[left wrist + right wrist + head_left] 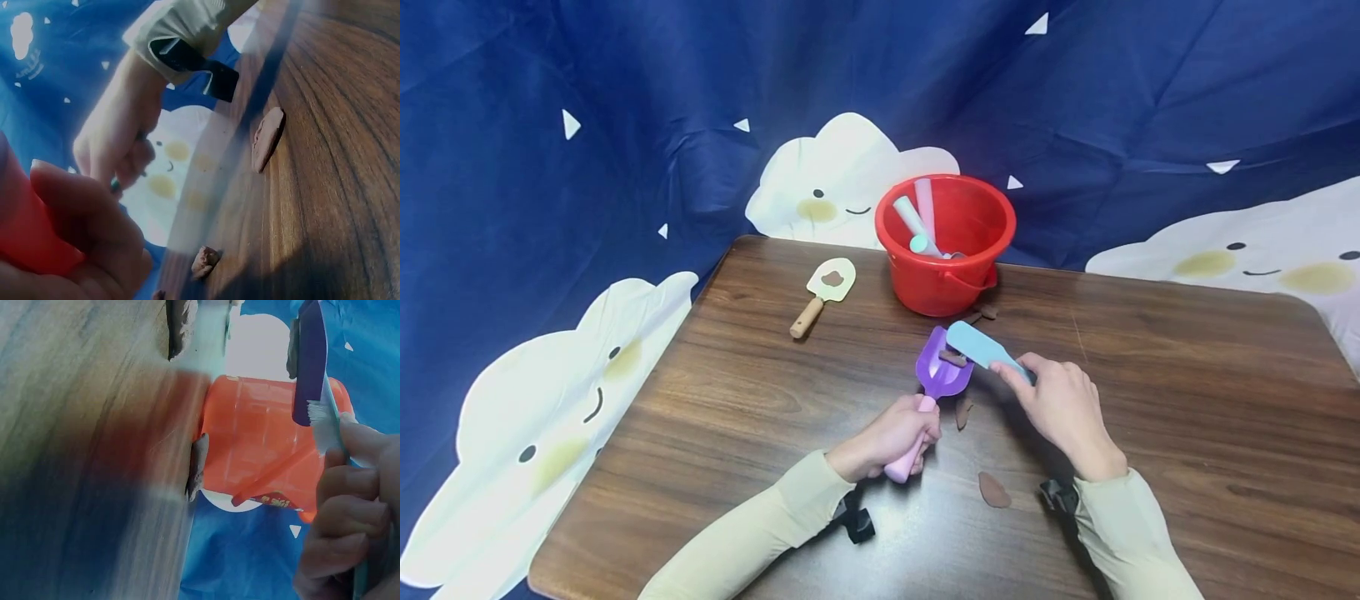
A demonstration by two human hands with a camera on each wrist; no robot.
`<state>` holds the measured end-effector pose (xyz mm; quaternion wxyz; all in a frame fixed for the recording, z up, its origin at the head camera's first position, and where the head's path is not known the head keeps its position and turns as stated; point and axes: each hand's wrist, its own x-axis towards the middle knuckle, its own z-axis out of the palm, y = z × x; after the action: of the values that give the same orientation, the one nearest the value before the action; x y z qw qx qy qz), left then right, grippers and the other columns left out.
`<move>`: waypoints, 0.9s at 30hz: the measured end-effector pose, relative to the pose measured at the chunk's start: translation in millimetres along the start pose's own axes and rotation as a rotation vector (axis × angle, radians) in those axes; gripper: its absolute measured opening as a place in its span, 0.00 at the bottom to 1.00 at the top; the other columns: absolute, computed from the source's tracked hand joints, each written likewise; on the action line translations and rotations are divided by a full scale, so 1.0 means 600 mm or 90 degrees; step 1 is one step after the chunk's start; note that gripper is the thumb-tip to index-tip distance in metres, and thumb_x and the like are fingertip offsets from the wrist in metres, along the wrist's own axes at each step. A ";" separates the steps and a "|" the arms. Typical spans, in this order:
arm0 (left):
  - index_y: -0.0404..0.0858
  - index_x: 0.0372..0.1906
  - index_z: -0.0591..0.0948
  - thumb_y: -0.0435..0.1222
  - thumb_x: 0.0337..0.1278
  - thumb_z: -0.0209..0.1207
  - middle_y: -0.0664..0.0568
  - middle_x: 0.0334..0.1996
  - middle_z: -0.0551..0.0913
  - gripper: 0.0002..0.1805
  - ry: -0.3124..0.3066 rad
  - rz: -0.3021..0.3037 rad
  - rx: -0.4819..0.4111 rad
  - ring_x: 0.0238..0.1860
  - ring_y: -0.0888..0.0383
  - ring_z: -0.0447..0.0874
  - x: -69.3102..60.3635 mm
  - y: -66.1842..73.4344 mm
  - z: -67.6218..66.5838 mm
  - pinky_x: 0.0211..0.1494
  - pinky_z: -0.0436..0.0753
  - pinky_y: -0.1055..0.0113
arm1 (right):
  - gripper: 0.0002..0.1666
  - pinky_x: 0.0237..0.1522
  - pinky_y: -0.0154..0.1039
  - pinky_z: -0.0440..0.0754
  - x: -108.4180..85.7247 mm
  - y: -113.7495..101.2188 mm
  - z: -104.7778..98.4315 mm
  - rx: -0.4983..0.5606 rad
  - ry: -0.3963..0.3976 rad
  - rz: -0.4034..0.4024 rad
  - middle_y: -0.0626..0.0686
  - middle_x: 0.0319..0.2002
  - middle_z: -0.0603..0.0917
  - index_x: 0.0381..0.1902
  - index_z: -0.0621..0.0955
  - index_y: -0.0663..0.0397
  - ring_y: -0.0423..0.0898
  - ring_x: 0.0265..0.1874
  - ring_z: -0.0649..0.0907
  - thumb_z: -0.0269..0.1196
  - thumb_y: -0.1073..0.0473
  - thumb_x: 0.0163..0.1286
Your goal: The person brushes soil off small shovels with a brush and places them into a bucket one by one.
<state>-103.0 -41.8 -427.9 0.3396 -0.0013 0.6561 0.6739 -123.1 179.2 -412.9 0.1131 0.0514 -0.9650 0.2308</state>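
Note:
My left hand (904, 435) grips the pink handle (904, 463) of a toy shovel with a purple scoop (936, 379). A brown clay-like piece (952, 358) lies in the scoop. Between thumb and fingers, my right hand (1066, 407) holds a light blue brush (976, 343) over the scoop's right edge. Pale bristles (322, 422) show against the purple scoop in the right wrist view. Flat brown pieces lie on the table: one near me (994, 490), another just below the scoop (962, 413), and others by the bucket (988, 312).
A red bucket (928, 287) stands at the table's far edge, with pastel-handled tools (913, 218) inside. To its left lies a pale yellow-green spade with a wooden handle (807, 318). Behind the brown wooden table (722, 417) hangs a blue curtain (647, 67) with white clouds.

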 end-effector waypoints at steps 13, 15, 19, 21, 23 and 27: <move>0.40 0.29 0.65 0.27 0.41 0.49 0.54 0.15 0.64 0.08 0.030 0.030 0.052 0.10 0.60 0.62 -0.003 0.000 0.003 0.08 0.68 0.72 | 0.20 0.17 0.35 0.62 -0.015 -0.014 -0.024 0.022 -0.081 -0.064 0.42 0.10 0.65 0.28 0.83 0.44 0.43 0.16 0.67 0.61 0.36 0.63; 0.40 0.28 0.66 0.26 0.41 0.49 0.54 0.15 0.64 0.08 0.039 0.040 0.080 0.09 0.60 0.63 -0.005 0.001 0.004 0.08 0.69 0.72 | 0.20 0.16 0.35 0.61 -0.017 -0.017 -0.025 0.008 -0.105 -0.068 0.42 0.10 0.64 0.28 0.82 0.42 0.43 0.16 0.67 0.61 0.35 0.63; 0.40 0.26 0.65 0.26 0.41 0.49 0.54 0.15 0.64 0.07 0.044 0.043 0.118 0.08 0.59 0.63 -0.009 -0.001 0.006 0.08 0.69 0.72 | 0.20 0.14 0.36 0.61 -0.015 -0.015 -0.022 -0.020 -0.083 -0.059 0.44 0.10 0.66 0.28 0.83 0.43 0.44 0.15 0.69 0.62 0.35 0.62; 0.40 0.26 0.65 0.26 0.40 0.49 0.54 0.16 0.64 0.07 0.041 0.038 0.115 0.09 0.59 0.63 -0.009 -0.003 0.007 0.08 0.68 0.72 | 0.21 0.13 0.37 0.61 -0.012 -0.010 -0.019 -0.030 -0.056 -0.056 0.45 0.10 0.68 0.29 0.83 0.45 0.46 0.15 0.72 0.62 0.35 0.62; 0.40 0.26 0.65 0.26 0.39 0.48 0.54 0.15 0.64 0.08 0.037 0.034 0.110 0.09 0.59 0.63 -0.009 -0.005 0.007 0.07 0.68 0.72 | 0.22 0.12 0.39 0.62 -0.008 -0.005 -0.015 -0.034 -0.029 -0.053 0.47 0.11 0.71 0.30 0.83 0.47 0.48 0.15 0.73 0.62 0.35 0.63; 0.40 0.25 0.65 0.26 0.40 0.48 0.54 0.15 0.64 0.07 0.020 0.033 0.115 0.08 0.60 0.62 -0.009 -0.007 0.009 0.07 0.68 0.72 | 0.23 0.11 0.43 0.64 -0.001 0.009 -0.011 -0.034 0.028 -0.034 0.52 0.12 0.74 0.30 0.82 0.51 0.54 0.15 0.74 0.60 0.37 0.65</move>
<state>-94.2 -39.9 -428.6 0.3101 0.0358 0.7192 0.6207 -122.1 186.9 -409.5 0.1417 0.0693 -0.9665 0.2027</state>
